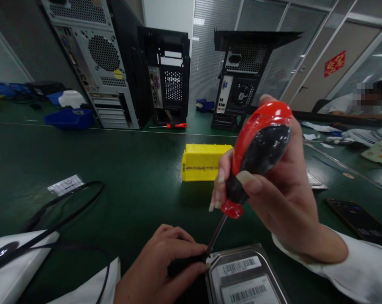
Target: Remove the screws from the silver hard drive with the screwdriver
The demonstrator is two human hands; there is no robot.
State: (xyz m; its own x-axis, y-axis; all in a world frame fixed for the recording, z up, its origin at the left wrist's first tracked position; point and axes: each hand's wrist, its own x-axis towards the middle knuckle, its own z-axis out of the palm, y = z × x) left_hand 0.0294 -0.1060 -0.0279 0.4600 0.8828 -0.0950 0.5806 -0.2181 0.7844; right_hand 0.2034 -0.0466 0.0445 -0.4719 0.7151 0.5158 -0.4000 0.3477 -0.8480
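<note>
My right hand (273, 190) is wrapped round the red and black handle of a screwdriver (260, 147), whose shaft slants down to the left. The shaft's lower end is at the near-left corner region of a silver hard drive (241, 278) with barcode labels, beside my left fingertips. My left hand (165, 266) pinches a small dark piece (184, 264) between thumb and fingers at the drive's upper left corner; its shape is mostly hidden. Behind my right hand, a yellow bin (200, 162) lies on the green table (130, 156).
Computer cases (130, 63) stand along the back, with a second screwdriver (176, 126) before them. A blue bin (69, 119) and black cables (73, 211) are left. On the right lie a phone (362, 219) and a metal part (316, 181); a person (339, 105) sits beyond.
</note>
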